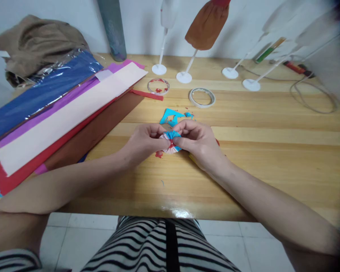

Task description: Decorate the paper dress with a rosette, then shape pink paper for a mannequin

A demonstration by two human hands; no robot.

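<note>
A small round pleated paper rosette (172,147), blue and pale pink with a red centre, is held above the wooden table between both hands. My left hand (147,141) pinches its left side, thumb near the red centre. On the right side, my right hand (197,141) grips it with thumb and fingers, the thumb also close to the centre. Just behind the hands lie torn blue paper scraps (172,114). A small red scrap (159,154) is below the left fingertips. Something yellow shows partly under my right hand.
Long folded paper sheets (70,117) and a plastic-wrapped blue pack (45,90) cover the left. Tape rolls (202,98) lie behind the scraps. Several white stands (184,77) line the wall, one bearing a brown paper shape (208,26). A cable (314,109) curls at back right.
</note>
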